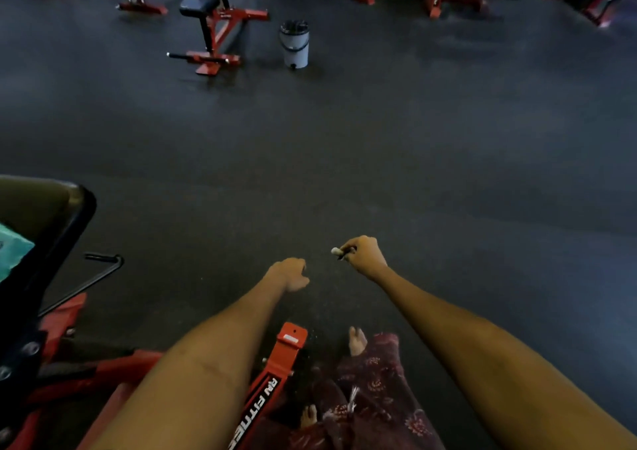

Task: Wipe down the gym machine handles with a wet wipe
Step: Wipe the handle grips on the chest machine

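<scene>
Both my arms reach forward over the dark rubber floor. My right hand is curled round a small object whose white tip sticks out to the left; it may be a balled wet wipe, but I cannot tell. My left hand hangs with loosely curled fingers and holds nothing. Neither hand touches the machine. The red-framed gym machine lies below and left of my arms. Its black padded seat is at the far left, and a thin black handle bar juts out beside it.
A teal pack rests on the seat pad at the left edge. A white bucket stands on the floor far ahead, next to a red bench machine. More red machines line the back. My bare feet stand beside the red frame.
</scene>
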Tool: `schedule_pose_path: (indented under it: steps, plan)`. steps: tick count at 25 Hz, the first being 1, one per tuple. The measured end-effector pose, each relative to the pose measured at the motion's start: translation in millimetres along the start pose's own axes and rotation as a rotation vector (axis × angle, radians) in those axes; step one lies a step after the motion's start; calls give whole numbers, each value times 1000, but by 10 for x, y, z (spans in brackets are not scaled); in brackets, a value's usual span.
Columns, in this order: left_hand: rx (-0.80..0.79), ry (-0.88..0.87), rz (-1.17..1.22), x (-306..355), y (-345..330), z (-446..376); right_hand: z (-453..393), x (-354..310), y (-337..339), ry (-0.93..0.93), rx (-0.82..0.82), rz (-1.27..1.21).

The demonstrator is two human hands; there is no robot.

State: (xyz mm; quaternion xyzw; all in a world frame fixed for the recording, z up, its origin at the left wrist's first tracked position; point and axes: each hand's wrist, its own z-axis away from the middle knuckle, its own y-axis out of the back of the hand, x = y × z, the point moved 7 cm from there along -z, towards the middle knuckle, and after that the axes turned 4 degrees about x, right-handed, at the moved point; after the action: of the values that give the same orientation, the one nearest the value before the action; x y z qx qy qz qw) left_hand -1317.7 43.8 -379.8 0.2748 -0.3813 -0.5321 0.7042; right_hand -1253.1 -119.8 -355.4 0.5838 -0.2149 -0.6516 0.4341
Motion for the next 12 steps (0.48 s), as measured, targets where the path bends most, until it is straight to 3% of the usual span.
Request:
schedule_pose_path:
  steps: [4, 12]
  plan:
    - [11, 101, 89, -181, 383, -673, -1010, -79, -31, 77, -103, 44]
    - [93, 395, 429, -754, 1251, -1472, -2765, -933, -96, 311, -300, 122]
